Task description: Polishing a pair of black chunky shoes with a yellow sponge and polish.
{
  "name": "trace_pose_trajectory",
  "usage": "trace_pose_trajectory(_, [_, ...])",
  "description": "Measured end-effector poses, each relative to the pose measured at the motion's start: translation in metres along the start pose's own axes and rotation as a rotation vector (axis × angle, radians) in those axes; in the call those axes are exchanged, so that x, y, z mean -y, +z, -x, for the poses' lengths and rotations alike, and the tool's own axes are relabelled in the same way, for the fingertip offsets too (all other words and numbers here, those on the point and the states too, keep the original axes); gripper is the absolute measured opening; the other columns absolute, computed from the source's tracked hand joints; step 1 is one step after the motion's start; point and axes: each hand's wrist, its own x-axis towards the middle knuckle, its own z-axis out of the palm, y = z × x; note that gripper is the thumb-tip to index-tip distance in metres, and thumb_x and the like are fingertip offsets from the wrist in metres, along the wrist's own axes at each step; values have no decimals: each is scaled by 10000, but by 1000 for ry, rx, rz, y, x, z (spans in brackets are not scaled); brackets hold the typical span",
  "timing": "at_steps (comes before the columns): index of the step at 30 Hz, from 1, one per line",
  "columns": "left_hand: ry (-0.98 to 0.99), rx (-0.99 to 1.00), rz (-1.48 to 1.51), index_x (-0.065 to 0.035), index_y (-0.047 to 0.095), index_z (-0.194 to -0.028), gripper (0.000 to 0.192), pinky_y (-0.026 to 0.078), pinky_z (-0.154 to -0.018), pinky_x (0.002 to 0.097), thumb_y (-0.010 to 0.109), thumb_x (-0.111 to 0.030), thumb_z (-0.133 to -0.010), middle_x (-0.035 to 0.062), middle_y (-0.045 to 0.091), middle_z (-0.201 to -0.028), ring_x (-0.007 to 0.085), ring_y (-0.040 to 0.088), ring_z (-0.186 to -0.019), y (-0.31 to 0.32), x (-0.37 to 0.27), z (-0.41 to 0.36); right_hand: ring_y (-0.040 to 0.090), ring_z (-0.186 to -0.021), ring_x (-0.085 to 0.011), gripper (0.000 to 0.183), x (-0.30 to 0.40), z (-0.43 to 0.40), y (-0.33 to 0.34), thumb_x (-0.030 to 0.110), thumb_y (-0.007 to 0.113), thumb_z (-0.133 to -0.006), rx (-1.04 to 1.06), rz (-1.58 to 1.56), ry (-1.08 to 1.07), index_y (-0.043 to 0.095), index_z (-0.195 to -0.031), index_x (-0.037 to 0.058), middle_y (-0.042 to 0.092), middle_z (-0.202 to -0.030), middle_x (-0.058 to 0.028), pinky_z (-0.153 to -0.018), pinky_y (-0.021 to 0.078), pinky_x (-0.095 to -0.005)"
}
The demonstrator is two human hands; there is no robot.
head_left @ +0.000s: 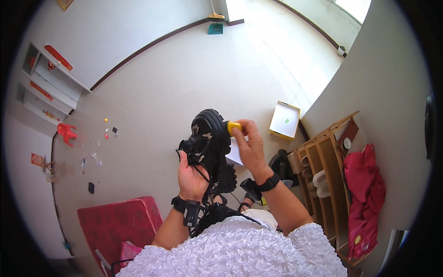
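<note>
A black chunky-soled lace-up shoe [204, 138] with small light butterfly-shaped decorations is held up in front of me, its toe pointing away. My left hand [194, 178] grips it at the opening and laces, thumb on the near side. Between the thumb and fingers of my right hand [252, 145] is a small yellow-backed shoe applicator [234, 128]. Its dark face meets the side of the thick sole near the toe. Black straps with small devices circle both wrists. The inside of the shoe is hidden.
An open yellow-edged box [285, 119] stands on the floor ahead right. A wooden shoe rack [318, 155] with slippers is at right, a red cloth [363, 194] beside it. At left are a red cushion [114, 221], a red toy chair [66, 134] and scattered scraps [93, 155].
</note>
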Motion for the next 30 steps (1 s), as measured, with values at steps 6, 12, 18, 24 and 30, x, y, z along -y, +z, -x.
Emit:
trace_pose_trajectory(6, [-110, 80, 65, 43, 421, -1469, 645, 331, -1200, 511, 278, -467, -1099, 229, 497, -1482, 376, 466, -1390, -17, 2, 2, 549, -1187, -135, 232, -18, -1, -21, 203, 549, -1051, 165, -847, 391, 581, -1252, 91, 497, -1455, -53, -1022, 437, -342])
trace_pose_trajectory(12, [-218, 42, 54, 45, 386, -1485, 673, 327, -1209, 492, 236, -485, -1099, 232, 479, -1494, 371, 475, -1380, -22, 13, 3, 547, -1236, -153, 176, -41, -9, -22, 109, 608, -999, 368, -920, 377, 682, -1152, 65, 383, -1556, -67, -1059, 436, -334])
trace_pose_trajectory(18, [-339, 46, -28, 22, 446, -1451, 700, 380, -1166, 480, 265, -542, -1078, 195, 545, -1441, 338, 523, -1337, -33, 9, 4, 569, -1208, -151, 171, -63, 0, -25, 84, 597, -995, 363, -882, 449, 682, -1137, 43, 382, -1555, -63, -1015, 483, -316])
trace_pose_trajectory(24, [-484, -35, -197, 10, 461, -1449, 733, 419, -1130, 460, 296, -587, -1057, 165, 571, -1421, 308, 548, -1313, -30, 6, 9, 576, -1234, -184, 227, -65, 11, -29, 105, 582, -1001, 310, -973, 529, 646, -1208, 41, 458, -1508, -78, -1038, 501, -365])
trace_pose_trajectory(30, [-525, -5, -243, -15, 453, -1463, 712, 422, -1127, 455, 309, -582, -1057, 152, 559, -1438, 296, 547, -1315, -28, 2, 10, 607, -1199, -222, 270, -65, 12, -26, 152, 543, -1021, 270, -984, 524, 606, -1262, 47, 587, -1375, -131, -1021, 525, -393])
